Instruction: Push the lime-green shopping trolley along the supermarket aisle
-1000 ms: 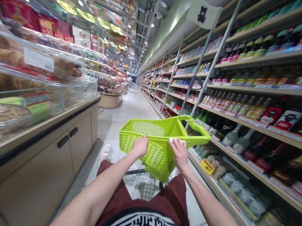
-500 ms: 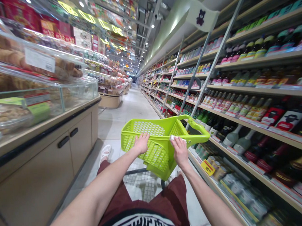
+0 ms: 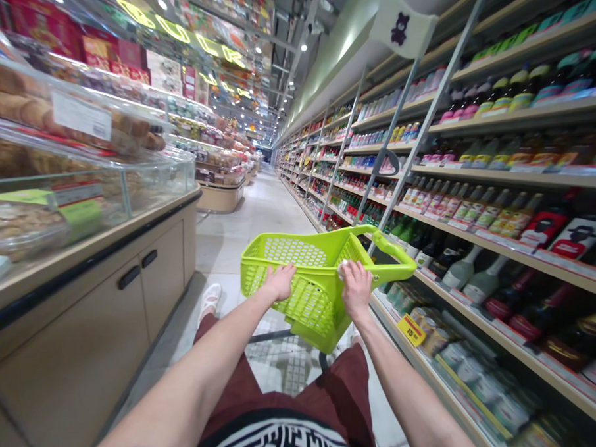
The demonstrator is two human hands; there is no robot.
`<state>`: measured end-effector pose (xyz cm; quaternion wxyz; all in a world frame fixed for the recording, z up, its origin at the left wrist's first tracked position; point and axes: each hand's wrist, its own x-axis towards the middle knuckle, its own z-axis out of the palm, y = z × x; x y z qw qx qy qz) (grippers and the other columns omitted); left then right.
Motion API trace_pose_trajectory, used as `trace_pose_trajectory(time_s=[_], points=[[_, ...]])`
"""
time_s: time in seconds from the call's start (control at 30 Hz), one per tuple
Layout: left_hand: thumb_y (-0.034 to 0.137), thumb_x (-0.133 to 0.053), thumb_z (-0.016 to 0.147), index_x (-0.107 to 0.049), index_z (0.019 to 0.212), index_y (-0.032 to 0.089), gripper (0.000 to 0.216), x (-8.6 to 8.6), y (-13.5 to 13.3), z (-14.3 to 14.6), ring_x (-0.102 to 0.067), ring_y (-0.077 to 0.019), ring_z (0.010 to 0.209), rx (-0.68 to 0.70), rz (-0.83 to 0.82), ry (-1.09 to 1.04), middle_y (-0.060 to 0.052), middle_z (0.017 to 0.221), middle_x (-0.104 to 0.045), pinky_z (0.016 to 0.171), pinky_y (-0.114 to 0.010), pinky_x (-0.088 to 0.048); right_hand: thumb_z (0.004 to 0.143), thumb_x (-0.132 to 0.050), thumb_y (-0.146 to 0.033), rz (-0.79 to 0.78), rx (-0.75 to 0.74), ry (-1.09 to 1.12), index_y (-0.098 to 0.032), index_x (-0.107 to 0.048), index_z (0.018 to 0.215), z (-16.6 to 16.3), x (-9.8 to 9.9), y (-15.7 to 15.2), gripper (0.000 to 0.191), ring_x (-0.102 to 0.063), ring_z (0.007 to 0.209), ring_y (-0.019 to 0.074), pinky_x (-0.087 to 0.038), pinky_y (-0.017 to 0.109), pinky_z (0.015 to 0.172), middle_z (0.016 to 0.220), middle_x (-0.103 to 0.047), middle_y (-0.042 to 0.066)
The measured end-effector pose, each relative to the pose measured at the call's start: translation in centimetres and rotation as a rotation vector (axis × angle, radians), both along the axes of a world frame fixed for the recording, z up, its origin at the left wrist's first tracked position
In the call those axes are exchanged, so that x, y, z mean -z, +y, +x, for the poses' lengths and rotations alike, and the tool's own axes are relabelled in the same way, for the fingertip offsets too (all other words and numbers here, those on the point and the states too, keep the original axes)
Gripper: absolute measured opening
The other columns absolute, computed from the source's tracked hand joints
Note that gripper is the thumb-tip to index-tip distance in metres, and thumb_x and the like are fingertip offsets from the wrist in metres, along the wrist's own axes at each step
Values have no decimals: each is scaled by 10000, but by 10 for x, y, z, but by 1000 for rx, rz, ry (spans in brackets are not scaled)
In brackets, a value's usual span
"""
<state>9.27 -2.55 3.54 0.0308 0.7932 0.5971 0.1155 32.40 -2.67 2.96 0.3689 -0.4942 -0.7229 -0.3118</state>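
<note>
A lime-green plastic shopping basket (image 3: 304, 256) rides in front of me on a metal trolley frame (image 3: 278, 353). My left hand (image 3: 279, 281) grips the basket's near rim on the left side, fingers curled over it. My right hand (image 3: 356, 289) grips the same rim further right, next to the basket's handle (image 3: 396, 262), and a small white cloth or tissue (image 3: 343, 268) shows under its fingers. My legs in dark red shorts and one white shoe (image 3: 210, 300) show below.
Shelves of bottles (image 3: 475, 209) run along the right, close to the basket. A display counter (image 3: 83, 285) with glass cases of baked goods stands on the left. The tiled aisle (image 3: 258, 212) runs straight ahead between them. A white flag with a bear (image 3: 401, 26) hangs overhead.
The basket and both hands have moved slightly forward and up along the aisle. My right hand has curled further over the rim, covering more of the white cloth.
</note>
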Motion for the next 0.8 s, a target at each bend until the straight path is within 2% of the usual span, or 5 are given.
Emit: trace_pose_trajectory(time_s=[0.23, 0.37, 0.63, 0.7, 0.8], points=[[133, -453, 662, -348, 1232, 232, 588, 8, -8, -2, -285, -217, 1230, 33, 153, -29, -37, 1360, -326, 1025, -478, -185, 791, -343, -57, -26, -128, -15, -190, -495, 1156, -48, -5, 0, 418, -267, 1218, 214, -186, 446, 982, 1228, -474, 89], [129, -424, 689, -295, 1269, 171, 596, 14, -4, -10, -217, -217, 1270, -148, 123, -68, -89, 1373, -296, 1021, -496, -175, 791, -354, -60, -52, -47, 11, -177, -515, 1138, -35, -8, 3, 400, -294, 1191, 242, -179, 478, 967, 1204, -488, 115], [134, -441, 672, -284, 1283, 185, 633, 14, -10, -17, -167, -226, 1291, -132, 78, -44, -73, 1393, -263, 1020, -515, -172, 783, -398, -55, -236, -207, -219, -193, -509, 1143, -87, 16, 1, 402, -321, 1165, 221, -228, 416, 957, 1216, -488, 95], [127, -432, 672, -285, 1285, 191, 634, 14, -12, -18, -164, -224, 1292, -118, 90, -33, -69, 1391, -268, 1025, -518, -149, 785, -386, -51, -237, -217, -228, -215, -507, 1144, -83, 11, 2, 412, -323, 1167, 216, -239, 419, 948, 1213, -492, 86], [110, -408, 675, -276, 1294, 197, 638, 16, -14, -17, -156, -219, 1295, -109, 112, -29, -66, 1391, -271, 1027, -529, -110, 779, -359, -42, -171, -129, -154, -225, -521, 1126, -45, -4, 5, 424, -326, 1167, 224, -238, 443, 944, 1196, -503, 85]])
